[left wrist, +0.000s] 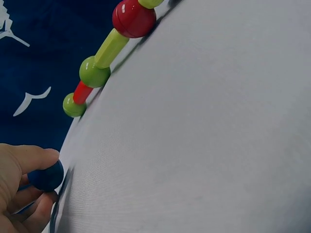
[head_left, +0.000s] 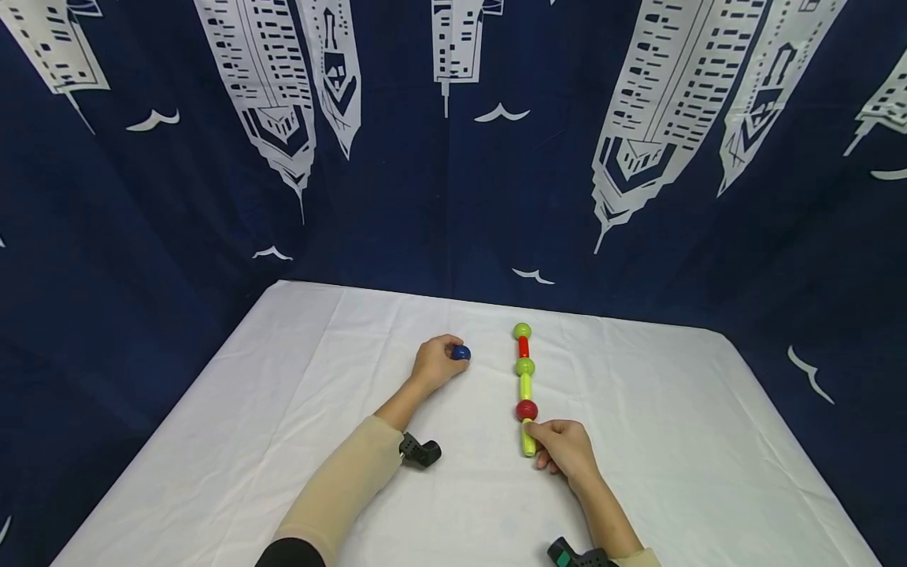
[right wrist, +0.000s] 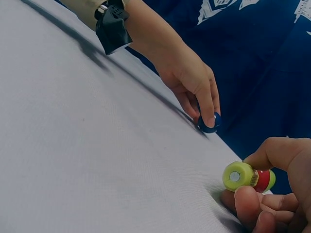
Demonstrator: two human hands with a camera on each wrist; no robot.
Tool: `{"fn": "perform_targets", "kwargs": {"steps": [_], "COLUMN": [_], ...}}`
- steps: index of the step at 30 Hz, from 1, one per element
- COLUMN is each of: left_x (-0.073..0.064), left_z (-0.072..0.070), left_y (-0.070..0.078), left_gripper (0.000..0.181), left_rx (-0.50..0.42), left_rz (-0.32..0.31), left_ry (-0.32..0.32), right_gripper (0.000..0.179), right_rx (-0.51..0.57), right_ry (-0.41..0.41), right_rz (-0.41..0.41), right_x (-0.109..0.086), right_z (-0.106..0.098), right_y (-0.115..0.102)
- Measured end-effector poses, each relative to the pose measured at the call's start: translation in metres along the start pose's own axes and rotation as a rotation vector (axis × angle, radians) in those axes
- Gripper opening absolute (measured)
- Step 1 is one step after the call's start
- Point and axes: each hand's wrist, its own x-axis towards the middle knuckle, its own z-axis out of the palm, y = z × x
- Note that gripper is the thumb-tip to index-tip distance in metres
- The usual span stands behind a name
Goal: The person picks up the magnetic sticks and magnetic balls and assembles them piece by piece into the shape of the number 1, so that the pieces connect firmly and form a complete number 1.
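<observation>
My left hand (head_left: 437, 364) pinches a dark blue ball (head_left: 461, 353) between thumb and fingers, close over the white cloth left of a chain of parts. In the left wrist view the blue ball (left wrist: 47, 176) sits in the fingertips. The chain runs away from me: a yellow-green rod (head_left: 528, 439), a red ball (head_left: 527, 410), another yellow-green rod (head_left: 526, 387), a green ball (head_left: 524, 367), a red rod (head_left: 523, 346) and a green ball (head_left: 522, 331) at the far end. My right hand (head_left: 567, 447) pinches the nearest rod, whose pale round end face (right wrist: 234, 176) shows in the right wrist view.
A white cloth (head_left: 673, 441) covers the table, lightly creased. Behind its far edge hangs a dark blue curtain (head_left: 397, 220) printed with white buildings and birds. Black wrist devices (head_left: 420, 451) are worn on both forearms.
</observation>
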Motion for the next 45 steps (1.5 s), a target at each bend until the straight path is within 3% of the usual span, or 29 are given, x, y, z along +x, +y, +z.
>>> {"fn": "perform_targets", "kwargs": {"steps": [10, 20, 45], "left_x": [-0.011, -0.033, -0.074], "left_z": [0.001, 0.004, 0.019], "left_y": [-0.002, 0.008, 0.021], "left_gripper": [0.033, 0.031, 0.03], "left_rx": [-0.022, -0.065, -0.099], "left_rz": [0.044, 0.095, 0.146], "left_ry": [-0.02, -0.073, -0.202], "right_gripper": [0.029, 0.029, 0.029], "right_rx": [0.017, 0.032, 0.039], "right_ry": [-0.007, -0.009, -0.012], "right_rz": [-0.004, -0.01, -0.005], "right_x": [0.001, 0.0, 0.001], "right_z": [-0.001, -0.002, 0.0], "right_y": [0.002, 0.002, 0.002]}}
